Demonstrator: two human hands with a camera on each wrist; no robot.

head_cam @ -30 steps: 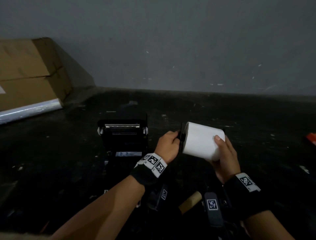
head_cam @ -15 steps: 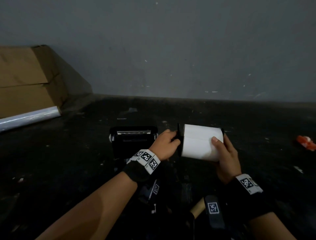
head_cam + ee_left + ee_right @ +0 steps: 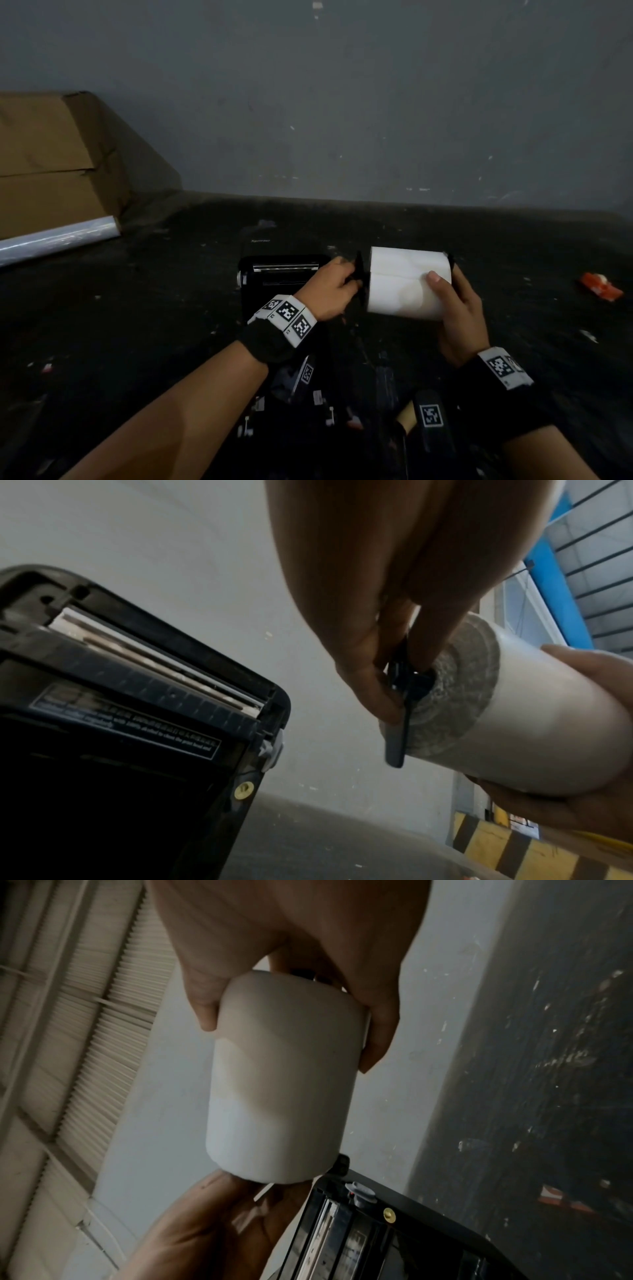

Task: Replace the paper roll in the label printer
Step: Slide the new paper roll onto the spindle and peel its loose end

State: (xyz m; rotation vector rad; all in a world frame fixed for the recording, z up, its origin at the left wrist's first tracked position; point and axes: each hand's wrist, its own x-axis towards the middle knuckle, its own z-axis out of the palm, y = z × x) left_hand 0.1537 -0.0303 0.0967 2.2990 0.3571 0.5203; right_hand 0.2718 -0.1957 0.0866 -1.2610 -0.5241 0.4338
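Observation:
A white paper roll (image 3: 407, 282) (image 3: 534, 718) (image 3: 281, 1074) hangs in the air to the right of the black label printer (image 3: 274, 277) (image 3: 130, 696) (image 3: 394, 1231), whose lid stands open. My right hand (image 3: 455, 308) (image 3: 294, 961) grips the roll's right end, thumb on top. My left hand (image 3: 329, 291) (image 3: 387, 631) pinches a black spindle flange (image 3: 359, 275) (image 3: 399, 715) at the roll's left end. The flange sits a small gap off the roll's face. A second black flange (image 3: 451, 263) shows at the right end.
A cardboard box (image 3: 51, 161) and a roll of clear film (image 3: 58, 236) lie at the far left by the grey wall. A red scrap (image 3: 601, 286) lies on the dark floor at the right. A brown cardboard core (image 3: 406, 416) lies near my wrists.
Both hands have kept their hold on the roll and spindle, with the roll turned more level. The head view has shifted, so the printer sits further right in frame.

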